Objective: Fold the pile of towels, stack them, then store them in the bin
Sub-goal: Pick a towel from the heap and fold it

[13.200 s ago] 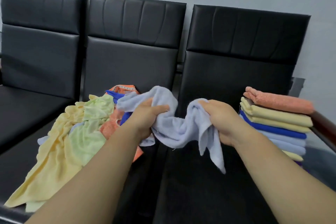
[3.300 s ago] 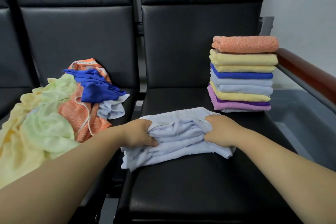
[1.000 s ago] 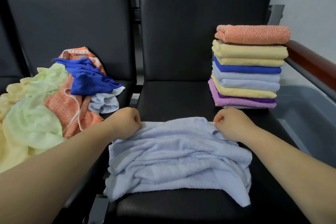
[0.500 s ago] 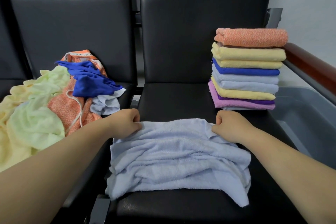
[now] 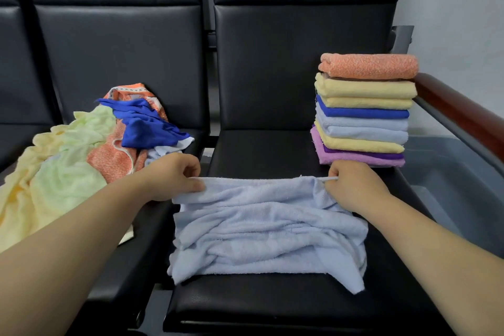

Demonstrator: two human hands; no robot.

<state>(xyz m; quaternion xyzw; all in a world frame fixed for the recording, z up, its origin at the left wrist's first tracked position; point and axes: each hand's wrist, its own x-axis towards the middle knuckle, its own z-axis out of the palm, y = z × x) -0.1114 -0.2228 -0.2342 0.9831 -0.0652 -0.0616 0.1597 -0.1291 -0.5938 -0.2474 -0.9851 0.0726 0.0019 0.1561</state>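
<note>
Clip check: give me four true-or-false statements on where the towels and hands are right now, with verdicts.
1. The left hand and right hand each pinch the far edge of the light blue towel. True.
2. A purple towel tops the folded stack. False: an orange towel is on top.
3. The unfolded pile lies to the left of the light blue towel. True.
4. The folded stack sits inside the grey bin. False: it stands on the black seat, beside the bin.
</note>
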